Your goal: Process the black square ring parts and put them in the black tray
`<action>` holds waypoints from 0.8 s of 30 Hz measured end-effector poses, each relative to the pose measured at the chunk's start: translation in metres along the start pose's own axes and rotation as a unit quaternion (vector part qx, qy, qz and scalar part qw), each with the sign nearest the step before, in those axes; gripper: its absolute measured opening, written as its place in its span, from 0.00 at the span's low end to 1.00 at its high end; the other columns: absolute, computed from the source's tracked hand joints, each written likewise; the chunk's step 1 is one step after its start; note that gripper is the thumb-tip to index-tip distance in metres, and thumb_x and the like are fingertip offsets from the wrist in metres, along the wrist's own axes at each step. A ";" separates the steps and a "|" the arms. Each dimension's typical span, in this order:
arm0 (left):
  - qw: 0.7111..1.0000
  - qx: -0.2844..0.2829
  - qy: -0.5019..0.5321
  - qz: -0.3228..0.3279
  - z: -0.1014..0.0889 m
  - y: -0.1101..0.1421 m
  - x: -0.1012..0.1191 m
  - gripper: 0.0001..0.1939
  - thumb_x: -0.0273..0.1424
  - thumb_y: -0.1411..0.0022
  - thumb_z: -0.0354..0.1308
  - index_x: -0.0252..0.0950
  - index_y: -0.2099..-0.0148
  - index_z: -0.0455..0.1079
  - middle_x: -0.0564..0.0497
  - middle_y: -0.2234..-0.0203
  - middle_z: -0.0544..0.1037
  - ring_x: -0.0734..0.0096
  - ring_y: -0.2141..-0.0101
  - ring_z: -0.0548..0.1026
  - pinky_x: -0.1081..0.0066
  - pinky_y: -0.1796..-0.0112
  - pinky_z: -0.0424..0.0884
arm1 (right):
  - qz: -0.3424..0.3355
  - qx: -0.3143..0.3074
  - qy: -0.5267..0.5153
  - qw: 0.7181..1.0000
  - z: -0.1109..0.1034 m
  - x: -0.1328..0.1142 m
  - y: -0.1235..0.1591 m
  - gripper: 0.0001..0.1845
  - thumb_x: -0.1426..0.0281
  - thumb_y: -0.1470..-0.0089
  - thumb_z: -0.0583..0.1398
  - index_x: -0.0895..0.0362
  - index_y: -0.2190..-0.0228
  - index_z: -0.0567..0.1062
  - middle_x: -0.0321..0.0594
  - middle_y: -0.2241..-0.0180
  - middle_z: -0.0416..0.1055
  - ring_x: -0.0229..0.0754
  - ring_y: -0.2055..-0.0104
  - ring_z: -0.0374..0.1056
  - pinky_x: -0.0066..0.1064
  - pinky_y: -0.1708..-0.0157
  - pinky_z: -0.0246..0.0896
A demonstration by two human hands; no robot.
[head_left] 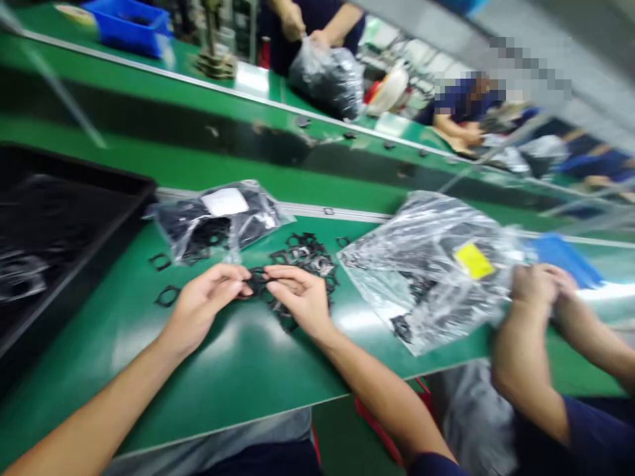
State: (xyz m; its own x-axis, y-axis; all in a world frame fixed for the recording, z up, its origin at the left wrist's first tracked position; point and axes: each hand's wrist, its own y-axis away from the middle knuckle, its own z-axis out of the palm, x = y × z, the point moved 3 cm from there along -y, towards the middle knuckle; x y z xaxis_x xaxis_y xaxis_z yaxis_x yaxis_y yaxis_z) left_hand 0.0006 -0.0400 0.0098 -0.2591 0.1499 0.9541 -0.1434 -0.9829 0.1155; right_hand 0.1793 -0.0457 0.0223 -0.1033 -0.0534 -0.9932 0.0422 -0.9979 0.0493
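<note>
Between my two hands, above the green tabletop (pixel 218 370), is a small black plastic frame (pixel 257 279). The fingertips of my left hand (pixel 206 301) pinch its left side, and those of my right hand (pixel 300 297) pinch its right side. Its finer shape is blurred and partly covered by my fingers. A heap of similar black frames (pixel 310 251) lies just behind and beside my right hand. Two loose ones, a black ring-shaped frame (pixel 167 296) and a squarish frame (pixel 159 262), rest left of my left hand.
A clear bag with a white label (pixel 225 201) lies behind my hands. To the right is a larger clear bag (pixel 426 231) with a yellow label. A black tray (pixel 143 188) stands at left. A co-worker's hands (pixel 540 284) are at right; others work across the belt, near a blue bin (pixel 126 30).
</note>
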 end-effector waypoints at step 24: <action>0.973 -0.008 -0.166 0.162 0.003 -0.010 -0.004 0.10 0.38 0.36 0.62 0.36 0.64 0.72 0.48 0.64 0.77 0.67 0.61 0.77 0.69 0.59 0.74 | 0.052 -0.007 0.025 0.998 -0.005 0.009 -0.014 0.17 0.58 0.55 0.72 0.57 0.67 0.81 0.39 0.72 0.80 0.44 0.68 0.80 0.35 0.60 0.78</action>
State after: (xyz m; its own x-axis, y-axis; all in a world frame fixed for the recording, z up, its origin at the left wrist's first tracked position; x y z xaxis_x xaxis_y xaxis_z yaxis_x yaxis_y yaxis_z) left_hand 0.0057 -0.0311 0.0054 0.0289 -0.2127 0.9767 -0.1206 -0.9707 -0.2078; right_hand 0.1832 -0.0316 0.0124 -0.0489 -0.1538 -0.9869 0.0644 -0.9865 0.1506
